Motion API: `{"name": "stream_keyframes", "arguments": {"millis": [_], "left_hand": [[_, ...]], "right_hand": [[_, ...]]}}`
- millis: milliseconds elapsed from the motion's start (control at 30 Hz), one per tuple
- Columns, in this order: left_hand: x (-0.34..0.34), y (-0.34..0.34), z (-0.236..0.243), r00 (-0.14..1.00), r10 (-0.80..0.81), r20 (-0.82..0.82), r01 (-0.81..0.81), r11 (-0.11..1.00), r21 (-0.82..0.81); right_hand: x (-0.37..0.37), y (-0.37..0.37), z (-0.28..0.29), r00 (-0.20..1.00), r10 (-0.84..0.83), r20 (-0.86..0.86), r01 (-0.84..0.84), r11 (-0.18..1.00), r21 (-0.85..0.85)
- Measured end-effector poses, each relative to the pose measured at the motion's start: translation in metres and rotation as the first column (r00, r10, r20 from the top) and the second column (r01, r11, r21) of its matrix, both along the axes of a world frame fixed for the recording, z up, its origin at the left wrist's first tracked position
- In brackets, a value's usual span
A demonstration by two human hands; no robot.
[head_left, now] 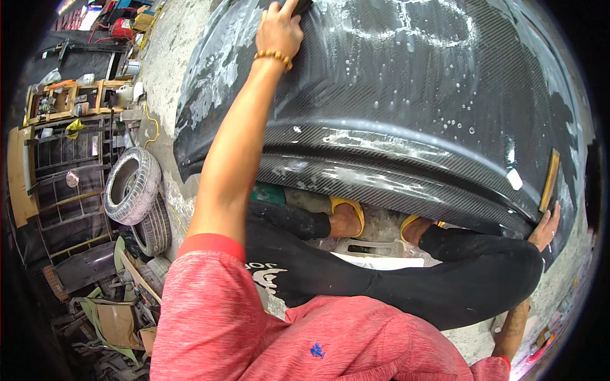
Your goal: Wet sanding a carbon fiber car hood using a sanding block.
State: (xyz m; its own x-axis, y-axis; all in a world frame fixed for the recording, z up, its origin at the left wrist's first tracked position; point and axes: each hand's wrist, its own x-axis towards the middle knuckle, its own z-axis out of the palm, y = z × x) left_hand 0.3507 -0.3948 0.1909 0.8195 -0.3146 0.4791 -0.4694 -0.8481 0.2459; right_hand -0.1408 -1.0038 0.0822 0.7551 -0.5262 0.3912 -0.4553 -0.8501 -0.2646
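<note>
A large black carbon-fibre car hood (394, 82) lies in front of me, wet and streaked with whitish residue and droplets. My left hand (279, 33), a beaded bracelet at its wrist, reaches to its far left part. The fingers press on a small dark pad (304, 7), partly cut off by the picture's upper rim. At the hood's near right edge rests my right hand (545, 227), fingers stretched out flat. Just beyond that hand lies a narrow tan strip (550, 180) on the hood. A small white piece (514, 179) sits left of the strip.
My feet in yellow slippers (353, 216) are under the hood's near edge, beside a pale plastic step or stool (368, 247). Two tyres (132, 185) stand at the left, by metal racks (70, 152). Cardboard and scrap parts (117, 324) pile up at the lower left.
</note>
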Motion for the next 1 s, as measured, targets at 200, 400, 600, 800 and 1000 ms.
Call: {"name": "stream_keyframes", "arguments": {"millis": [200, 400, 600, 800, 1000], "left_hand": [[-0.108, 0.015, -0.009, 0.993, -0.11, -0.044, 0.115, 0.985, 0.129], [-0.043, 0.019, -0.013, 0.969, -0.223, 0.105, 0.21, 0.97, 0.123], [-0.044, -0.008, 0.002, 0.988, -0.072, 0.133, 0.055, 0.99, 0.128], [-0.084, 0.005, -0.013, 0.99, -0.14, 0.021, 0.136, 0.983, 0.126], [-0.015, -0.013, 0.003, 0.977, -0.06, 0.205, 0.017, 0.979, 0.205]], "right_hand": [[0.001, -0.004, -0.001, 1.0, 0.006, 0.001, -0.006, 1.0, 0.007], [-0.001, -0.002, 0.002, 0.999, 0.042, -0.028, -0.042, 0.999, -0.006], [0.003, 0.007, 0.009, 0.999, 0.03, 0.026, -0.031, 0.999, 0.026], [0.003, 0.008, 0.009, 0.998, 0.037, 0.045, -0.038, 0.999, 0.024], [0.002, 0.008, 0.006, 0.999, 0.006, 0.034, -0.008, 0.997, 0.071]]}}
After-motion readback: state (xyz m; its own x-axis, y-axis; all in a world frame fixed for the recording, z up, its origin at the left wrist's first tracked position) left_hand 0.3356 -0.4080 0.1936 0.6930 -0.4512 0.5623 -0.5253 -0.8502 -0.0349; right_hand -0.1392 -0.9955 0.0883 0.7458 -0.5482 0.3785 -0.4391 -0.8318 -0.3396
